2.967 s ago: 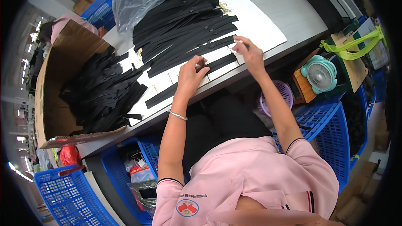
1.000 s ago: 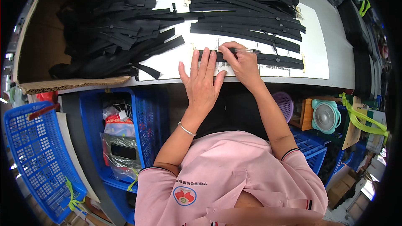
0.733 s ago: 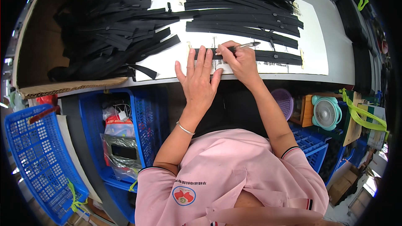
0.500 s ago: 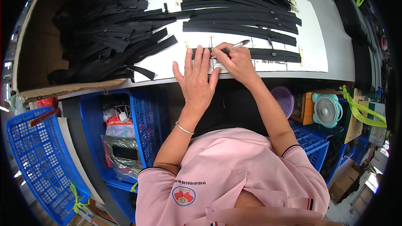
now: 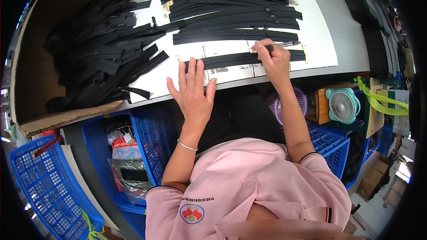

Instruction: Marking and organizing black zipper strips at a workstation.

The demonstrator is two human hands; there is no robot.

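Observation:
A single black strip lies across a white marked sheet near the table's front edge. My left hand lies flat, fingers spread, with its fingertips on the strip's left end. At the strip's right part, my right hand grips a silver pen, tip down by the strip. Behind the sheet sits a stack of long black strips.
A cardboard box at the left holds a heap of black strips. Under the table stand blue baskets, a purple basket and a small teal fan. Yellow-green straps hang at the right.
My right hand with the pen has slid rightward along the strip, away from my left hand. My left hand has drawn back a little toward the table edge.

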